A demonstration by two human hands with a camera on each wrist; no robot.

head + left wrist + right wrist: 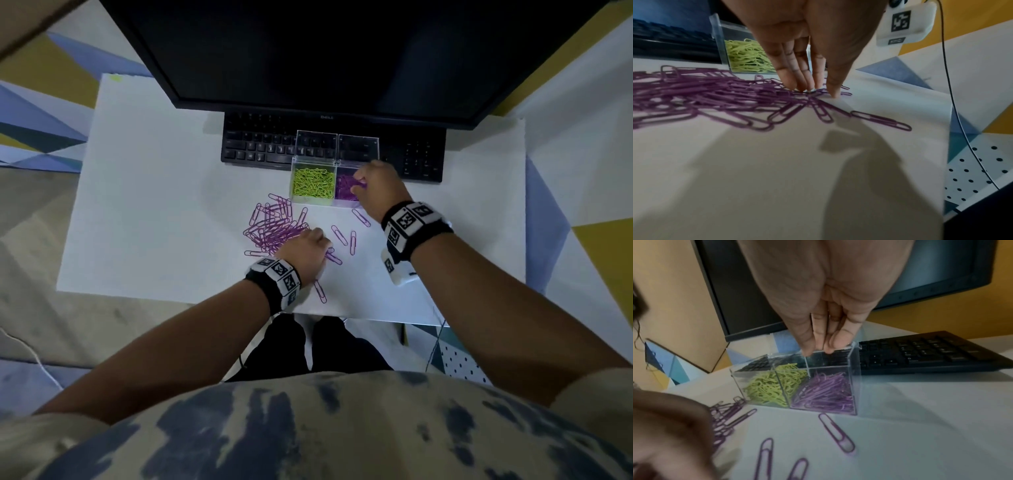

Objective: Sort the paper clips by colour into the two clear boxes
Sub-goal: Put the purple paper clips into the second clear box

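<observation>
Two clear boxes stand side by side before the keyboard. The left box (293, 186) holds green paper clips (313, 186), the right box (346, 205) purple clips (344, 192). My right hand (359, 181) hovers over the purple box (856, 378), fingers (828, 344) hanging straight and close together at its rim, with no clip showing between them. A heap of purple clips (274, 226) lies on the white table. My left hand (821, 93) is at the heap's right edge, fingertips (801, 84) and thumb set down on clips (715, 94), a small gap between them.
A few loose purple clips (352, 242) lie between the heap and the boxes, one (320, 291) near my left wrist. The boxes' lids (317, 145) stand upright against a black keyboard (260, 147) under a dark monitor (325, 51). The table's front edge (205, 303) is close.
</observation>
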